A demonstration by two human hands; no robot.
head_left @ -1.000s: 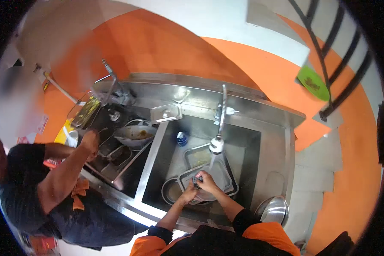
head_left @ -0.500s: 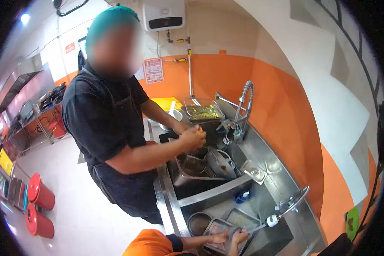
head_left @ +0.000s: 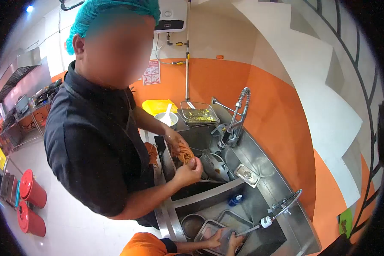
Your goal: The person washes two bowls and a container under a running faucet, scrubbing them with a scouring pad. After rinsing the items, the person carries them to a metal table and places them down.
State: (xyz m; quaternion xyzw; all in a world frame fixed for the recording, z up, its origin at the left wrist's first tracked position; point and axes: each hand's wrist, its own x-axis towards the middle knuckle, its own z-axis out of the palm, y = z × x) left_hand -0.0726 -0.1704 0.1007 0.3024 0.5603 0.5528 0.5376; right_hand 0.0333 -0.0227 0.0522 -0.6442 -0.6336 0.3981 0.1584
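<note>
At the bottom edge of the head view, my left hand (head_left: 212,241) and my right hand (head_left: 235,240) reach out of orange sleeves into the near sink basin (head_left: 264,241). Both rest on a shallow metal tray (head_left: 209,230) lying in the basin. My left hand grips the tray's near side. My right hand lies on the tray's surface, and what it holds is too small to tell. A white tap nozzle (head_left: 266,222) hangs just right of my hands, with a thin stream running toward the tray.
A co-worker in a black shirt stands close on the left, hands (head_left: 187,168) rubbing something orange over the far basin, which holds pans (head_left: 215,166). A round pot (head_left: 192,224), a second tray (head_left: 239,218), a blue item (head_left: 234,199), a spring faucet (head_left: 240,113) and a glass dish (head_left: 198,114) surround the sinks.
The view has swung up from straight over the sink to the co-worker, who is now closer. My hands stay on the tray under the tap.
</note>
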